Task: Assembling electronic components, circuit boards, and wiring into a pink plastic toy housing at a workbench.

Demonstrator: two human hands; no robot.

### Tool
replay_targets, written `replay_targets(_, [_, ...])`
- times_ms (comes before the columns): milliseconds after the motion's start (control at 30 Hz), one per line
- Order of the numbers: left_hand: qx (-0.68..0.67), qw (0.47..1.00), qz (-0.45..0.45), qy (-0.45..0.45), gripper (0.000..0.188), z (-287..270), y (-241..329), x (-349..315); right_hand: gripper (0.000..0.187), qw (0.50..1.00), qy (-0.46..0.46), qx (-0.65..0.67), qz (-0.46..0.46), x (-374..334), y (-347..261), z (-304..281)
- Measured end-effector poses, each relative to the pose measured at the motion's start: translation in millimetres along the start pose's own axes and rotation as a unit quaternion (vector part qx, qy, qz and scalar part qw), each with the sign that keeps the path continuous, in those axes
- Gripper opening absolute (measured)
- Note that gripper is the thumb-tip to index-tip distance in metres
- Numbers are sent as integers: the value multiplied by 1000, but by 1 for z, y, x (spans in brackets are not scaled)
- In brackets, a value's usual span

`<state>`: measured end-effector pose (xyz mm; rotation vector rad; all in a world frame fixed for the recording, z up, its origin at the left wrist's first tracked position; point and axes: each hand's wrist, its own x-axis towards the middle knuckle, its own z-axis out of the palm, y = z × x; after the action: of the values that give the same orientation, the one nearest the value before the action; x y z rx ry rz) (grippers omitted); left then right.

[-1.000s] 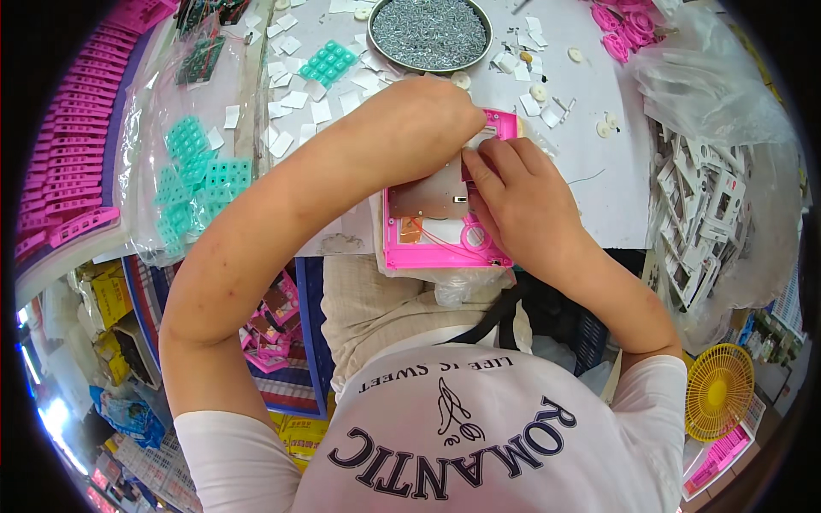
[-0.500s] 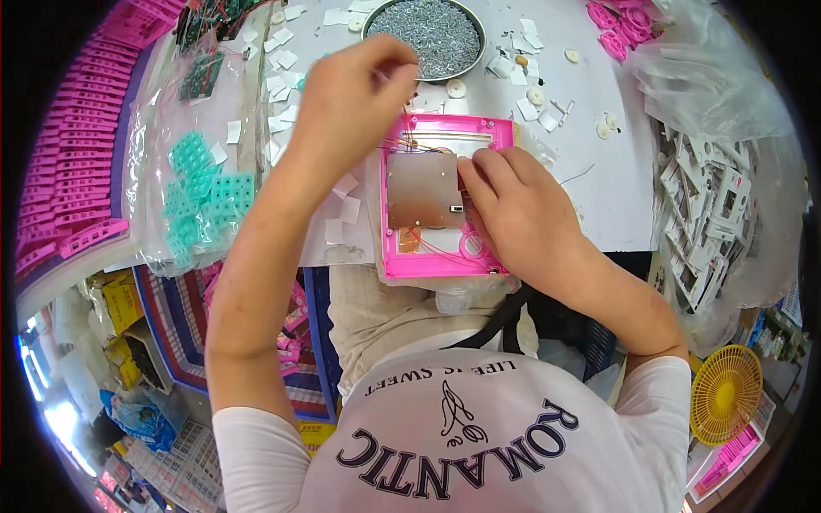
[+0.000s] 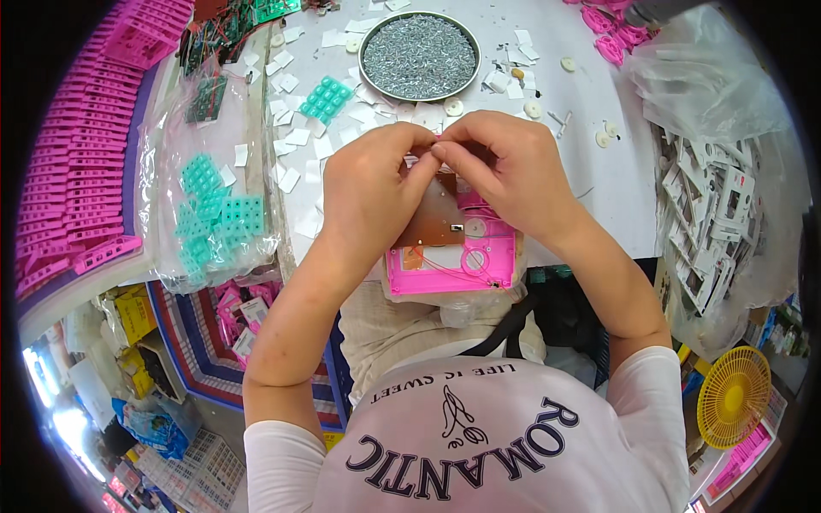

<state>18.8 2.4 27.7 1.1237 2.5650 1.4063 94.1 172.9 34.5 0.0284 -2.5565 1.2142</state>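
Over the far part of a pink plastic case [image 3: 513,262], my two hands meet with their fingertips together. My left hand [image 3: 372,184] is closed in a pinch, and so is my right hand [image 3: 517,167], which touches its fingertips; what lies between them is hidden. Below them a brown flat board [image 3: 432,224] with a small black-and-white switch [image 3: 457,228] sits in the case, its left edge close under my left hand. Thin red wires [image 3: 440,261] run across the near part of the case, around a pink ring [image 3: 474,259].
A round dish [image 3: 365,70] of screws stands beyond my hands. White squares [image 3: 298,138] and a teal button pad [image 3: 326,100] lie on the left. More teal pads [image 3: 205,218] lie on plastic bagging, beside stacked pink frames [image 3: 85,171]. White plastic parts [image 3: 714,214] fill a bag at right.
My left hand has come nearer and right from beside the dish. My right hand has left the board's right edge, moving up to meet it. The board looks browner and shifted in the case.
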Motion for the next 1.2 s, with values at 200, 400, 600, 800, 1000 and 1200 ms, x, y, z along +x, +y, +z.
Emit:
replay_targets(200, [-86, 991, -57, -85, 12, -12, -7, 0, 15, 998, 53, -2, -37, -7, 8, 5])
replay_targets(400, [-142, 988, -19, -53, 9, -7, -18, -6, 31, 986, -5, 167, 13, -23, 0, -4])
replay_targets(600, [-94, 987, 111, -61, 5, -7, -29, -2, 44, 850, -212, 433, 212, -13, -4, -30])
replay_targets(800, [-43, 984, 153, -75, 8, -12, -33, -8, 42, 950, -146, 189, 203, 7, 13, -39])
replay_targets(1000, [-20, 995, 91, -46, 11, -5, -26, -29, 35, 972, -8, -223, 75, 76, 112, -72])
replay_targets(1200, [18, 997, 75, 8, 13, -5, -17, -45, 43, 912, 187, -361, -62, 205, 181, -18])
